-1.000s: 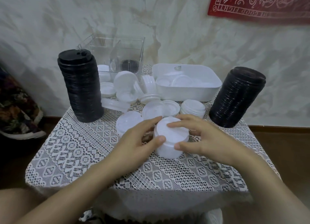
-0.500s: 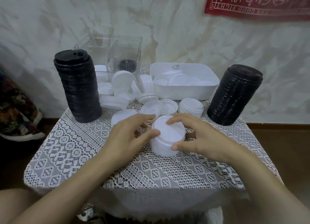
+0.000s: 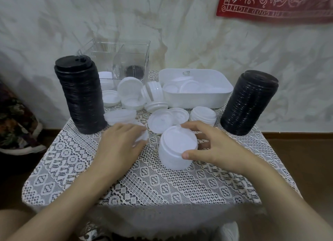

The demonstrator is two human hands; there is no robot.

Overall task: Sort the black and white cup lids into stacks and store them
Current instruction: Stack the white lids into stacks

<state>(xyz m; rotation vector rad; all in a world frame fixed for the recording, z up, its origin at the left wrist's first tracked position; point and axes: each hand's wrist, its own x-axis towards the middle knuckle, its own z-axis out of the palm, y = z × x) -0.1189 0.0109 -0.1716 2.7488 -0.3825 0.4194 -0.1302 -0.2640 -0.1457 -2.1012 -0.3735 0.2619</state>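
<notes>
The right hand [image 3: 212, 147] held the white stack [image 3: 177, 150] near the middle of the table [image 3: 72, 168]. Its thumb was on the near side and its fingers were curled round the far side. The left hand [image 3: 120, 145] lay over a loose white lid [image 3: 143, 135] at 9 o'clock from that stack. It was blurry, so I could not tell if its fingers gripped the lid or only touched it.

A few things could have gone wrong. Only one hand was on the white stack, so a hard squeeze or a quick lift could have made the lids slip apart and fall.

The tall black stack [image 3: 81, 96] stood at 10 o'clock, near the left hand. A bump from that hand or arm could have knocked it over. The other black stack [image 3: 249, 103] stood at 2 o'clock, further from the hands.

The lace cloth [image 3: 162, 186] was full of holes. A lid edge or a finger could have caught in it and pulled it, and then everything would have shaken.

Some of the white lids [image 3: 153, 93] at 12 o'clock stood on their edges and could have rolled away.
</notes>
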